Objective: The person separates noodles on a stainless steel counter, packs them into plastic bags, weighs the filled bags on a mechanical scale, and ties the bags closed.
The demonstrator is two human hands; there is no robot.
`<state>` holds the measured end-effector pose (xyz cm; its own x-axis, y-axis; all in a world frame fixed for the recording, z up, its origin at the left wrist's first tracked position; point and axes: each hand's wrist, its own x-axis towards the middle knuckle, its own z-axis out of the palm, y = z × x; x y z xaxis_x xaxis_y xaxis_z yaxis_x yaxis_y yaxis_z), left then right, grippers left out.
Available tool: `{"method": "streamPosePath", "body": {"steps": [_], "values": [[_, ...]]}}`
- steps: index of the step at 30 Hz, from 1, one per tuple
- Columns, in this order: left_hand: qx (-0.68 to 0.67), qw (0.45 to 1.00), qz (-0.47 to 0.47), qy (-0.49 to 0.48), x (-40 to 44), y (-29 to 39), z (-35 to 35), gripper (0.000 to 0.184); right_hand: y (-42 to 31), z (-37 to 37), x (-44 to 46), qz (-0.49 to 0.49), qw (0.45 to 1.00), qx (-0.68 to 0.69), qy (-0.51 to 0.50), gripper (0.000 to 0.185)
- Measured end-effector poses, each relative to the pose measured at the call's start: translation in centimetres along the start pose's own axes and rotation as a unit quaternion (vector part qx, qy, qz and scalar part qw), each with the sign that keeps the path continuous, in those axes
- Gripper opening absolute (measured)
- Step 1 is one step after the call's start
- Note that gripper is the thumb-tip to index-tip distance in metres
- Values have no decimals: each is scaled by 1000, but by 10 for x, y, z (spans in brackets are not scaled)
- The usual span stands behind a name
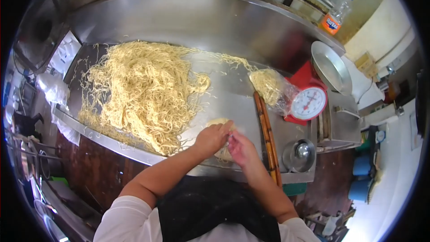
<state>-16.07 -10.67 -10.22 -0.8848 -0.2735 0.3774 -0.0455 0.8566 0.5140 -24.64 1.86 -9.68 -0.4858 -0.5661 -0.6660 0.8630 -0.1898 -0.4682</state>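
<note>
My left hand [213, 139] and my right hand [242, 149] meet at the near edge of the steel table, fingers closed in a pinch. Between them is what looks like the gathered neck of a clear plastic bag of noodles [224, 154], mostly hidden under my hands. To the left spreads a large loose heap of yellow noodles [148, 92]. Another clear plastic bag of noodles [267, 86] lies further back on the right, against a red dial scale [308, 103].
Two long bamboo poles [265, 136] lie lengthwise right of my hands. A metal bowl [298, 156] sits near the right corner. The scale carries a round metal pan [331, 66]. A plastic bottle [336, 16] stands behind the steel backsplash [188, 15].
</note>
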Motion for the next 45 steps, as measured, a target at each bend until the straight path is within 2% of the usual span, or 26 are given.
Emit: {"method": "streamPosePath", "body": {"steps": [2, 5, 8, 10, 11, 12, 13, 14, 17, 19, 22, 23, 24, 25, 26, 29, 32, 33, 35, 36, 37, 38, 39, 42, 44, 45], "values": [[-2, 999, -15, -34, -3, 2, -7, 53, 6, 2, -5, -68, 996, -59, -24, 24], [48, 990, 88, -99, -4, 2, -28, 55, 13, -15, 12, -147, 962, -229, -13, 33], [50, 979, 163, -112, -2, -15, -30, 51, 16, -8, 15, -250, 900, -355, -41, 46], [59, 982, 149, -102, -1, -16, -34, 42, 6, 7, 0, -256, 844, -471, -27, 55], [52, 985, 141, -90, -2, -17, -34, 40, 3, 12, -5, -256, 811, -526, -22, 60], [47, 987, 132, -77, -2, -18, -34, 38, 5, 13, -6, -261, 816, -515, -33, 63], [27, 991, 110, -74, -3, -15, -36, 22, 8, 13, -7, -265, 821, -503, -46, 67], [21, 994, 78, -73, -5, -12, -36, 20, 11, 12, -8, -269, 826, -492, -59, 70], [8, 996, -17, -86, -12, -6, -35, 16, 20, 4, -1, -263, 843, -462, -87, 66], [6, 989, -86, -121, -14, -3, -34, 16, 21, 5, 1, -280, 800, -525, -72, 56], [-116, 964, -159, -177, -22, -29, -19, 17, 24, 0, 5, -319, 762, -559, -73, 41], [-263, 897, -270, -230, -20, -31, -23, 16, 23, 2, 3, -334, 754, -560, -77, 36], [-400, 793, -369, -274, -16, -34, -29, 17, 20, 5, 1, -342, 741, -572, -80, 34], [-520, 656, -453, -307, -15, -36, -34, 17, 16, 8, -5, -350, 728, -583, -84, 32], [-578, 605, -456, -303, -15, -36, -34, 17, 13, 12, -11, -356, 716, -594, -88, 30], [-727, 434, -451, -282, -17, -26, -28, 19, 11, 14, -15, -440, 601, -663, -80, 29], [-657, 567, -411, -280, -13, -22, -26, 20, 9, 21, -29, -418, 587, -691, -52, 27], [-560, 677, -381, -289, -11, -23, -26, 22, 6, 21, -31, -401, 573, -713, -49, 25], [-388, 842, -297, -227, -6, -14, -35, 23, -4, 19, -33, -369, 539, -756, -46, 24], [-287, 905, -250, -190, -5, -8, -37, 24, -10, 15, -31, -354, 522, -774, -53, 24], [-228, 942, -194, -155, -6, -4, -33, 23, -16, 10, -27, -341, 504, -791, -62, 24], [-163, 970, -139, -117, -9, -1, -26, 23, -21, 9, -22, -329, 484, -808, -73, 25], [-95, 988, -86, -81, -10, 3, -21, 24, -25, 13, -24, -334, 493, -797, -96, 23], [-84, 974, -144, -151, -10, 17, -17, 27, -35, 23, -44, -328, 524, -764, -186, 21], [-115, 969, -188, -113, -18, 31, -19, 24, -41, 25, -51, -318, 539, -737, -256, 20], [-143, 963, -212, -89, -25, 37, -18, 22, -44, 27, -56, -308, 565, -708, -290, 20]]}}
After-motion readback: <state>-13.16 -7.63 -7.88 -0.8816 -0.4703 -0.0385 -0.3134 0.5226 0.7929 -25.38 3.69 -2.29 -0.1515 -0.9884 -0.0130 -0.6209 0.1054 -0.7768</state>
